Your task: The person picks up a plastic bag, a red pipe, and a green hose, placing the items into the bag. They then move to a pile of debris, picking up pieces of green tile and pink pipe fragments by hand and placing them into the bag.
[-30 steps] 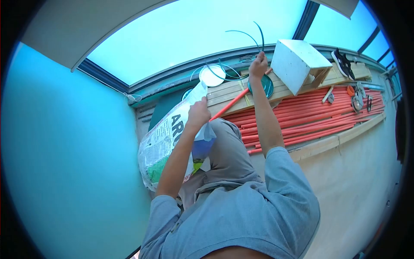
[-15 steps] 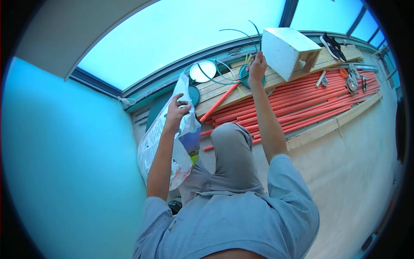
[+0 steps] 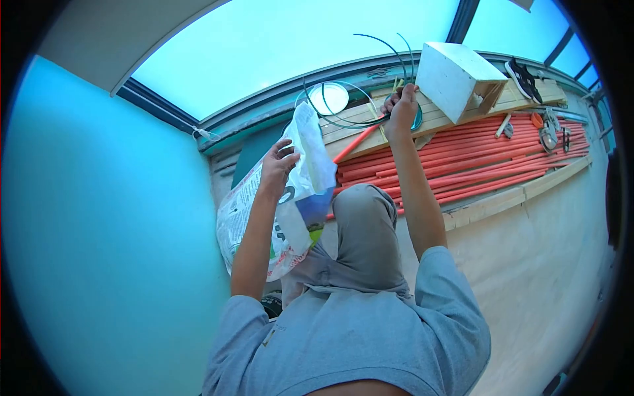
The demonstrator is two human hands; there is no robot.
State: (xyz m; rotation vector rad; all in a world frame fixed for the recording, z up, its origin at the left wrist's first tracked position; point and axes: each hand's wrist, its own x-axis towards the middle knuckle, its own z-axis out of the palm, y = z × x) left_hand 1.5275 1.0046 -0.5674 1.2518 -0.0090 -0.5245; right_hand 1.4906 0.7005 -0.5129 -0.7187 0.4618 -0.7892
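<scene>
My right hand is closed round thin dark green strands, whose loops reach left and whose loose ends stick up. At the left, my left hand is at a white printed plastic bag, its fingers bent at the upper part of the bag. The bag stands upright against my left side and has a blue and green patch low on its right. Just beyond the hands a round white lid or bucket sits near the window ledge.
Several red pipes lie on the floor beside wooden planks. A white box and black shoes rest on the planks. Metal tools lie on the pipes. A wall stands at the left.
The strands in my right hand have swung, and their loops now stand higher at the left. The bag's upper part has spread to the right. The whole view has shifted slightly.
</scene>
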